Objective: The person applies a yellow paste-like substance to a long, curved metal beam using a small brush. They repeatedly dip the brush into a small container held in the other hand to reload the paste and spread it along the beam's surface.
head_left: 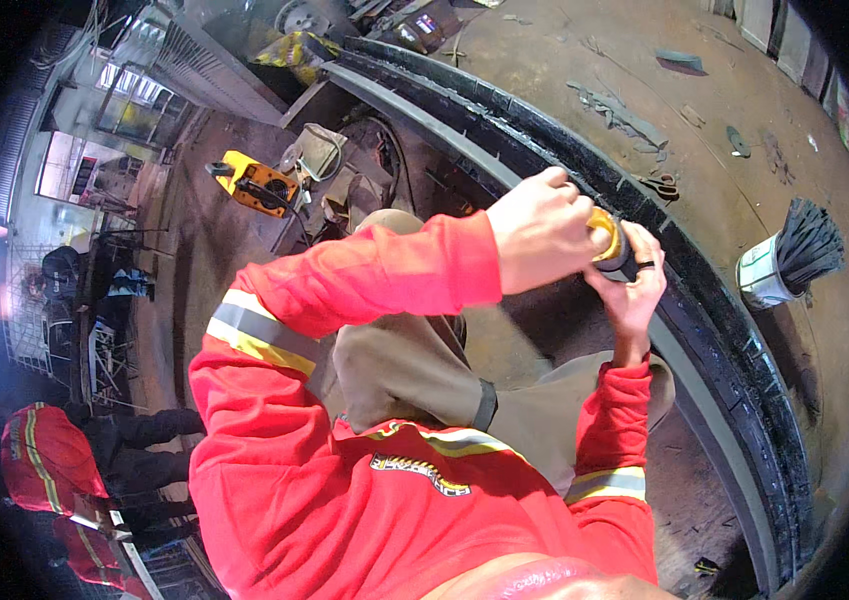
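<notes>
Holding a small yellow and black roll [611,243] above the black curved tyre [704,300], the left hand [541,232] has its grip closed on the top of it, the right hand [632,290] clamps it from below, and a white can with a brush [784,262] stands near.

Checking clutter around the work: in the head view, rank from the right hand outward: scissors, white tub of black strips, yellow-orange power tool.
From the right hand:
1. Scissors, just above it on the tyre's far side.
2. White tub of black strips, further to its right.
3. Yellow-orange power tool, far left on the floor.
</notes>
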Action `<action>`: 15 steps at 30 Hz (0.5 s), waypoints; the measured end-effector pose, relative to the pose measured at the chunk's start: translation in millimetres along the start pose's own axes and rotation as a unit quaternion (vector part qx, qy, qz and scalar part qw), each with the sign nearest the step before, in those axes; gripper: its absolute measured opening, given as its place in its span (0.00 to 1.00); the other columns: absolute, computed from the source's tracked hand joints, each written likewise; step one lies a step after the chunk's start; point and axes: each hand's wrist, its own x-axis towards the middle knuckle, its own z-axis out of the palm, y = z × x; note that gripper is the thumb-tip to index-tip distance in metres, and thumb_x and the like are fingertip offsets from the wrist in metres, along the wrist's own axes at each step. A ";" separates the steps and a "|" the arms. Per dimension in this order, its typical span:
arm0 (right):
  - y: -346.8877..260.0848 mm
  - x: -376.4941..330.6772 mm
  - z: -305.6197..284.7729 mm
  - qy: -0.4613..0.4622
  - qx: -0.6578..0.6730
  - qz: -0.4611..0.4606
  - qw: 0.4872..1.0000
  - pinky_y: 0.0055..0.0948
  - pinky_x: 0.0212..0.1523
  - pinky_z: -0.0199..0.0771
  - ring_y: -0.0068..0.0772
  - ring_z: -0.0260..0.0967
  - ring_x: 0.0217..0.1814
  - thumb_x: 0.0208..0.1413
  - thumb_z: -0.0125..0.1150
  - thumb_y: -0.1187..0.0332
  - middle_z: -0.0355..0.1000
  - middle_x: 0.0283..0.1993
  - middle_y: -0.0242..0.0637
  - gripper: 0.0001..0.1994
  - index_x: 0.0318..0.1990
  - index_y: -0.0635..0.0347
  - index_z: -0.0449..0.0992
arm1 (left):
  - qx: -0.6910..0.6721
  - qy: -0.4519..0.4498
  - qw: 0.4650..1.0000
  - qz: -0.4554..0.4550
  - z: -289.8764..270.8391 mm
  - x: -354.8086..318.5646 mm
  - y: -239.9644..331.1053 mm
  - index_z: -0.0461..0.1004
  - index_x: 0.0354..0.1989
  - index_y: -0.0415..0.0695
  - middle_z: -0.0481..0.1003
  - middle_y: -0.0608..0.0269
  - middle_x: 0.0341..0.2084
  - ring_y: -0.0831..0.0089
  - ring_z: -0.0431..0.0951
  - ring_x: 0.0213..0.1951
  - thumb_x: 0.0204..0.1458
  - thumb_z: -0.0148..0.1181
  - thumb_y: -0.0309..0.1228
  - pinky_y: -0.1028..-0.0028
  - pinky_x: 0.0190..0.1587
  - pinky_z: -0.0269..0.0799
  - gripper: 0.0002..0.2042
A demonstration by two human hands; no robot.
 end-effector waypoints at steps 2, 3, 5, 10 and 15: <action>-3.6 -1.7 2.6 -0.018 0.000 0.016 1.000 0.37 0.52 0.66 0.41 0.69 0.48 0.28 0.77 0.67 0.72 0.46 0.39 0.30 0.46 0.57 0.73 | -0.095 -0.008 0.995 -0.035 -1.0 -13.4 -14.8 0.71 0.28 0.49 0.67 0.68 0.21 0.71 0.72 0.27 0.40 0.58 0.32 0.70 0.33 0.61 0.06; -1.6 -2.4 0.1 -0.016 -0.019 0.012 1.000 0.37 0.52 0.66 0.41 0.69 0.48 0.27 0.78 0.67 0.72 0.46 0.39 0.30 0.46 0.56 0.74 | -0.108 0.014 0.993 -0.045 -1.3 -14.6 -17.4 0.72 0.31 0.49 0.66 0.67 0.21 0.69 0.71 0.26 0.39 0.59 0.31 0.69 0.33 0.60 0.08; -0.1 2.7 -1.5 -0.021 -0.024 0.006 0.999 0.37 0.52 0.66 0.41 0.70 0.48 0.27 0.78 0.66 0.73 0.46 0.39 0.31 0.46 0.56 0.74 | -0.059 0.028 0.997 -0.046 -11.0 -13.5 -16.5 0.72 0.32 0.51 0.66 0.67 0.20 0.71 0.71 0.26 0.39 0.58 0.31 0.70 0.34 0.59 0.09; -0.5 6.4 4.9 -0.014 -0.017 -0.016 1.000 0.37 0.51 0.65 0.41 0.70 0.48 0.28 0.77 0.63 0.73 0.45 0.40 0.31 0.46 0.57 0.73 | 0.027 0.002 1.000 0.013 1.0 -7.5 -3.9 0.72 0.30 0.52 0.66 0.68 0.21 0.73 0.71 0.24 0.40 0.57 0.33 0.70 0.34 0.60 0.07; -2.0 4.8 12.4 -0.018 -0.041 -0.016 0.999 0.37 0.51 0.64 0.42 0.69 0.48 0.27 0.77 0.64 0.73 0.45 0.40 0.32 0.46 0.57 0.73 | -0.196 -0.020 0.978 -0.075 12.4 -21.3 -48.3 0.71 0.28 0.47 0.74 0.62 0.22 0.62 0.75 0.27 0.43 0.59 0.30 0.65 0.32 0.64 0.05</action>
